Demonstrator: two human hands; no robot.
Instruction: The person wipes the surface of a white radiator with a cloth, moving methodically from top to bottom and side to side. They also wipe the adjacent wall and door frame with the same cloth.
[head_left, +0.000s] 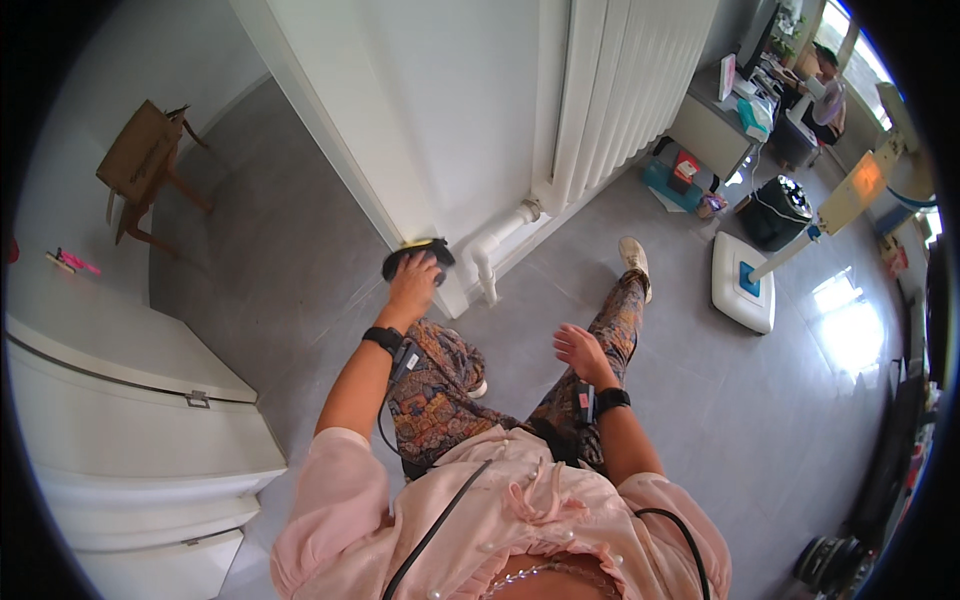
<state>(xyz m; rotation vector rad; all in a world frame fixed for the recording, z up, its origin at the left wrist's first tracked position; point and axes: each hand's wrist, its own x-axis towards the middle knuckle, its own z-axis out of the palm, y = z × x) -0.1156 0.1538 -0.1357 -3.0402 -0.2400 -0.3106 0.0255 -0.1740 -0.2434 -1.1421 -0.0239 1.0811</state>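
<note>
My left hand (414, 281) is closed over a black hand-held pad or brush (442, 252) with a yellow edge on its far side. The pad is against or just in front of the low end of the white door frame (352, 150); motion blur hides whether they touch. Holding nothing, my right hand (581, 351) hovers over my right thigh, its fingers a little bent and slightly apart. Just right of the pad, a white radiator pipe (484, 251) bends down to the floor. It joins the white radiator (615, 90) on the wall.
An opened white door (150, 427) is at lower left. Through the doorway stands a wooden chair (154, 169) with cardboard on it. To my right are a white stand base (739, 289), a black bin (776, 214) and a desk (712, 124). A person (825, 97) sits farther back.
</note>
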